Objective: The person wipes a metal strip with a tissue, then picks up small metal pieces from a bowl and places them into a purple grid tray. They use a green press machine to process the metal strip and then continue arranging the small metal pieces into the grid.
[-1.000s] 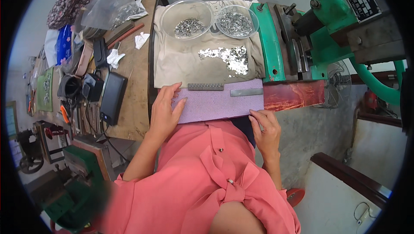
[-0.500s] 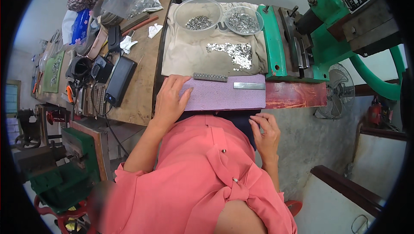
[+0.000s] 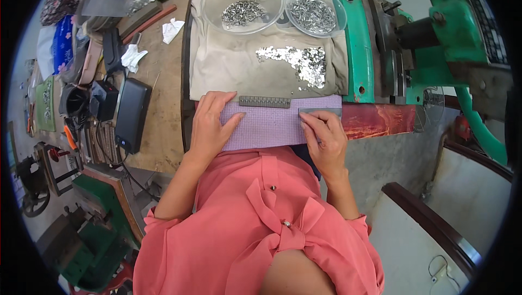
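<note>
My left hand rests at the left edge of a purple woven mat, fingers stretched out and thumb apart, holding nothing. Close to its fingertips, at the mat's far edge, lies a dark grooved metal bar with a row of slots. Over the mat's right end, my right hand has its fingers bent together in a pinch. Its fingertips partly cover a flat grey metal strip; whether they grip it or some small piece is hidden. Beyond the mat, small shiny metal pieces lie spread on a beige cloth.
Two clear plastic tubs, a larger one and a smaller one, hold small metal parts at the back. A green press stands at right, beside a red board. A black power-bank-like box lies on the wooden bench at left.
My right hand has moved forward from beside my lap to the flat metal strip. My left hand stays at the mat's left edge. The view has shifted closer to the mat.
</note>
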The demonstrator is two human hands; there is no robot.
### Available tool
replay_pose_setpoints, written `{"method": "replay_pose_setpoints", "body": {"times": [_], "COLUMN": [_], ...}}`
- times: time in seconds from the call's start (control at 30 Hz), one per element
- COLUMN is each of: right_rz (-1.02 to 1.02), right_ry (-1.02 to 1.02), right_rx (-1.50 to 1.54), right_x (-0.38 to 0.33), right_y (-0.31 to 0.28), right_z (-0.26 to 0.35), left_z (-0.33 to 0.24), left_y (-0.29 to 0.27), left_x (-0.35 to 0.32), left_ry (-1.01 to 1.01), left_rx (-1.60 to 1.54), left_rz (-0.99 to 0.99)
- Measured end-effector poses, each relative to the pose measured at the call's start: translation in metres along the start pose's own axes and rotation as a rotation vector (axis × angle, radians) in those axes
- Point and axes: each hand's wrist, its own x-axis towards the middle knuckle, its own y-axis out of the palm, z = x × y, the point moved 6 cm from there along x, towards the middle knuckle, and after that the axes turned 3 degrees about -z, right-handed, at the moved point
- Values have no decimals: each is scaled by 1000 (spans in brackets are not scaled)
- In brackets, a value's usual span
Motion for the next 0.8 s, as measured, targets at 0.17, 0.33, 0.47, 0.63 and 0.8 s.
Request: {"method": "replay_pose_setpoints", "body": {"times": [0.17,0.33,0.47,0.63,0.8], "right_rz": [80,139,167,133,191], "right_ry": [-33,-65,-51,38,28], "right_rx": [-80,-161,-165,-83,-144], "right_x": [11,12,16,18,31], "right_y": [16,26,29,31,33], "right_z": [-5,-8,-10,-15,-16], "left_z": [6,11,13,12,13], "left_y": [1,1,1,2,3], "left_x": [5,11,16,22,24], "left_ry": [11,-13,-15,-4,80], "left_rx": [-12,-60,-68,-22,1], "left_rz": [27,59,81,103,92]}}
